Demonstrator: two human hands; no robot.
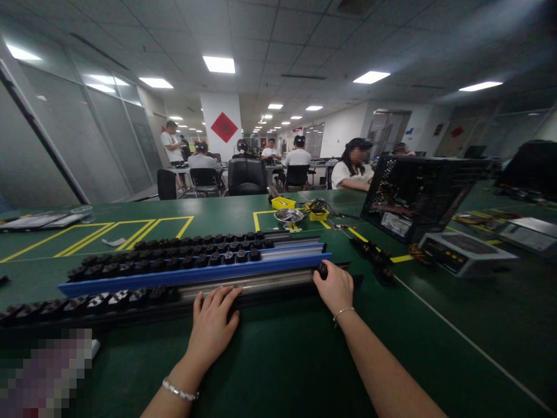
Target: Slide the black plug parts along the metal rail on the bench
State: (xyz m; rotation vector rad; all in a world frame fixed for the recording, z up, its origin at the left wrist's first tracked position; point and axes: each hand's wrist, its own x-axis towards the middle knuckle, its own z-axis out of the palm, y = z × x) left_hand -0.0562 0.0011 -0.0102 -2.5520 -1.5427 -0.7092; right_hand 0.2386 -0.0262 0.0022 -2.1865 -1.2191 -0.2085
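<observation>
My right hand pinches a small black round part at the right end of the nearest metal rail. The fingers of my left hand are spread and lie on the near edge of that rail, around its middle. Left of this hand, a row of black parts with dark and silvery tops sits along the rail. Behind runs a long blue strip. Farther back, more black parts stand in rows on other rails. What the small part is cannot be made out.
Right of my right hand lies a cluster of black parts. An open computer case and a power supply stand beyond it. Behind the rails are a metal bowl and a yellow tray. A person sits across the green table.
</observation>
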